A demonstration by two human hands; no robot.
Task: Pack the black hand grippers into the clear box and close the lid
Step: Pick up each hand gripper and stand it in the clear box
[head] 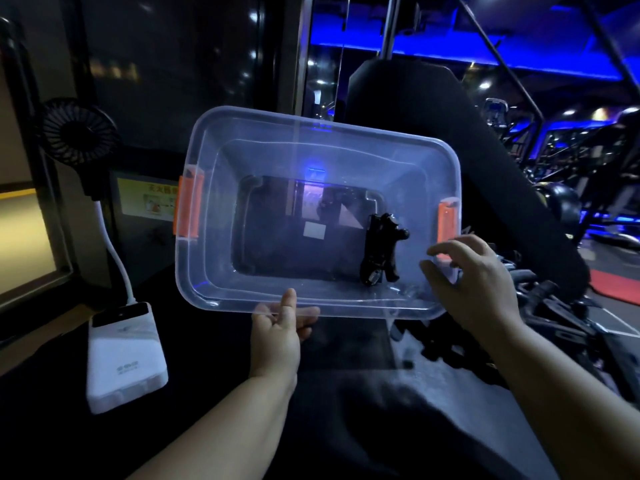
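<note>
Fingers (289, 301) of the left hand (277, 336) pinch the near long rim of a clear rectangular plastic box (207, 202): one finger extends up over the rim and the others show through the plastic beneath it. The right hand (474, 282) hovers at the box's right end with fingers spread and loosely bent, in front of the right orange clip latch (447, 220); whether it touches the rim cannot be told. The box is held off the dark surface, tilted so that its open mouth faces the camera. Inside, one black spring-type hand gripper (379, 251) lies at the right end of the floor, near the right wall; the rest of the floor shows a small pale label (314, 232). A pile of black hand grippers (485, 341) lies below and right of the box, under the right hand. Left of the box, well apart, are a white power bank (124, 358) and a black round fan on a white gooseneck (81, 131).
</note>
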